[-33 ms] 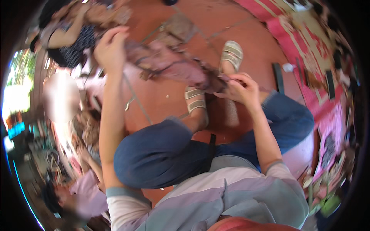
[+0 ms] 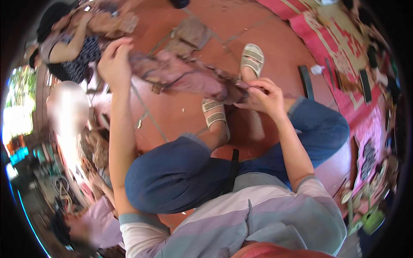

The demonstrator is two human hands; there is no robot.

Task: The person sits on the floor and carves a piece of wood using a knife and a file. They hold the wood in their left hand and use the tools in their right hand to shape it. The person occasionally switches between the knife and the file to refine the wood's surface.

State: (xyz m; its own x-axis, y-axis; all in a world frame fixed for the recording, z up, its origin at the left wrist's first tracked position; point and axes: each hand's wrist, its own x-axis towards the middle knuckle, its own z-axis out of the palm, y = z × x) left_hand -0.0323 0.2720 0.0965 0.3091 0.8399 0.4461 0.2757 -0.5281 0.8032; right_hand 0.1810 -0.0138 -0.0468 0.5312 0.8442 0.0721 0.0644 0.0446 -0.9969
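Note:
A long, floppy-looking pink-brown piece (image 2: 185,77) with dark lines and ragged edges stretches between my hands above the floor; motion blur hides what it is made of. At its far left end my left hand (image 2: 115,64) is closed, with the fingers bent round the end. My right hand (image 2: 264,99) pinches the narrower, darker right end between thumb and fingers, nearer to my knees. The piece hangs over my sandalled feet, partly in front of one sandal (image 2: 214,109).
Brown flat pieces (image 2: 191,34) lie on the red tile floor (image 2: 172,114) beyond. Dark bars (image 2: 306,81) and a red patterned mat (image 2: 318,47) are on the right. Other people (image 2: 73,51) sit at the left, one handling a brown piece. A green object (image 2: 373,221) lies lower right.
The whole view has shifted slightly, so floor and hands appear a little further left. Both hands keep their hold on the piece.

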